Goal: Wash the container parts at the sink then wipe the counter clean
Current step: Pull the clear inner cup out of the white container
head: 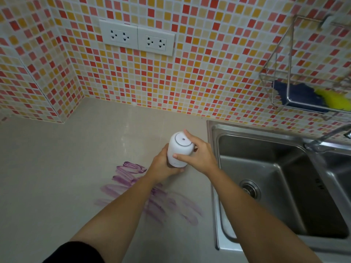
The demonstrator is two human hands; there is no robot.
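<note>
Tiles in red, orange and cream cover the wall point(199, 73) at the back and wrap round the corner on the left, with two white double sockets point(137, 37) set side by side into them. Below runs a pale beige counter point(57, 177), bare at its left end. Nearer the middle a purple smear point(133, 177) lies on it in broad streaks, reaching from just left of the hands back toward the front edge and passing under the left forearm.

A white container point(177, 149) stands upright on the counter beside the smear, close to the sink's rim — a rounded cylinder with a flat grey-ringed top. The left hand point(164, 167) wraps the lower part of it from the near left side, fingers curled shut around the body. The right hand point(197, 154) comes over from the right and clamps the upper part: thumb pressed on the front, fingers over the top edge and down the far side. A dark sleeve shows at the left upper arm.

To the right lies a steel sink point(266, 141), its drain point(249, 189) in the basin floor. A tap point(330, 134) reaches in from the far right. Above it a wire rack point(281, 61) hangs on the wall, holding a dark blue cloth point(298, 94) and something bright yellow point(334, 99) — I cannot tell what.
</note>
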